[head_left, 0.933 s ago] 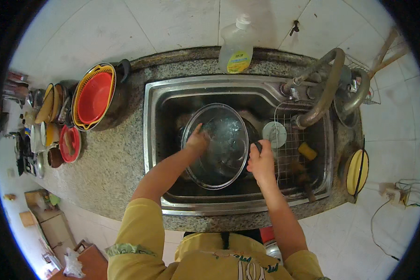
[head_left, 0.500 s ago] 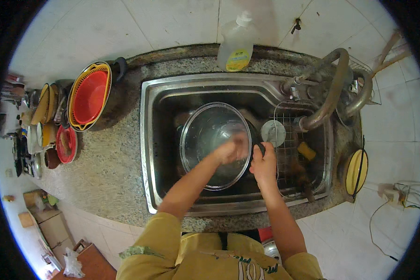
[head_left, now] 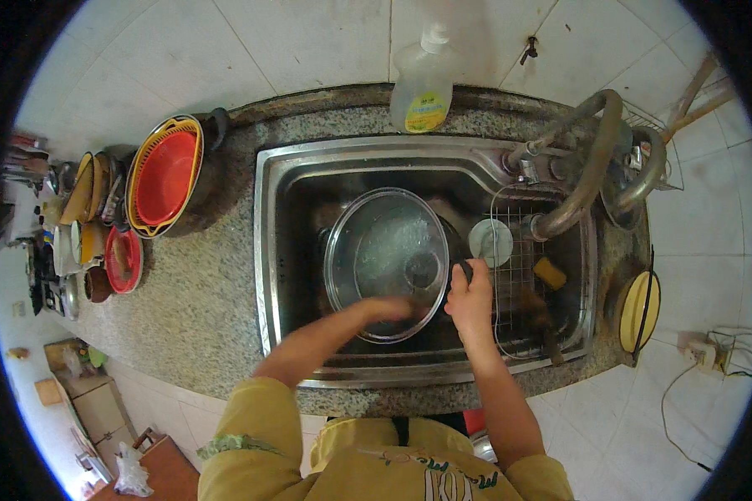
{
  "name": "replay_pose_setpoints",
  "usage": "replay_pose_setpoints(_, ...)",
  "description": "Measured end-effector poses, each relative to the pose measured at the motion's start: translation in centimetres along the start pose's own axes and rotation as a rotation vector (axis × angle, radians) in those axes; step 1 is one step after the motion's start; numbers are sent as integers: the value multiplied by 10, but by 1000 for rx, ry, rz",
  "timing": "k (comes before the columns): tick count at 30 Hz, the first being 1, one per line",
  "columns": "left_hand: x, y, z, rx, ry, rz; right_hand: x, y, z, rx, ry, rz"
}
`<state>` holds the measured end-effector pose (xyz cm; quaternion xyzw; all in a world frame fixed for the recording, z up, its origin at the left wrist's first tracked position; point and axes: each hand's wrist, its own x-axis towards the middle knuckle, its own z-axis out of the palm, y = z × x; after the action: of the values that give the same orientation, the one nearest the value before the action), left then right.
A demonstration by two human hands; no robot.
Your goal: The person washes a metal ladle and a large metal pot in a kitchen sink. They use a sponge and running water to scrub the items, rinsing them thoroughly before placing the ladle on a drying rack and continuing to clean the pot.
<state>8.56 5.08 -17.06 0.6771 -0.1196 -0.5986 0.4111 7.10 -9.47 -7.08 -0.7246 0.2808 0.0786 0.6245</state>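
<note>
A wide round pan [head_left: 380,242] with a shiny rim and foamy water streaks inside lies in the steel sink [head_left: 276,334]. Whether a glass lid forms part of it I cannot make out; a dark round spot shows right of its middle. My right hand [head_left: 470,302] is closed around the black handle [head_left: 463,269] at the pan's right side. Over the near part of the pan is my left hand [head_left: 390,309], smeared by motion, so its fingers and anything in them cannot be made out.
A wire rack [head_left: 510,321] in the sink's right side bears a pale round dish [head_left: 490,242] and a yellow sponge [head_left: 549,273]. Curved faucet pipes [head_left: 597,171] overhang it. A soap bottle [head_left: 424,92] stands behind; a red basket [head_left: 169,175] and a yellow lid-like disc [head_left: 639,309] flank the sink.
My left hand has moved from the pan's right-hand middle toward its near edge, uncovering foamy streaks and the dark spot. My right hand stays on the handle.
</note>
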Motion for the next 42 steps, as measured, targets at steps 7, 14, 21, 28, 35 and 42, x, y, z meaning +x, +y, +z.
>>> replay_pose_setpoints(7, -26, -43, -98, 1794, 384, 94, -9, -12, 3, 10, 2, 39)
replay_pose_setpoints(14, -42, -57, -41, 968, 49, -31, -7, -10, -1, 25, -2, 28)
replay_pose_setpoints(21, -75, -65, -75, 1055, 256, 242, -6, -4, -6, 78, -26, 64)
replay_pose_setpoints(28, -93, -58, -57, 1038, 246, 565, -6, -5, -7, 84, 10, 63)
replay_pose_setpoints(35, -101, -46, -56, 898, 187, 441, -6, -5, -6, 51, 40, 12)
replay_pose_setpoints(42, -74, -7, 4, -64, 77, 342, -6, 9, 8, -183, 132, -256)
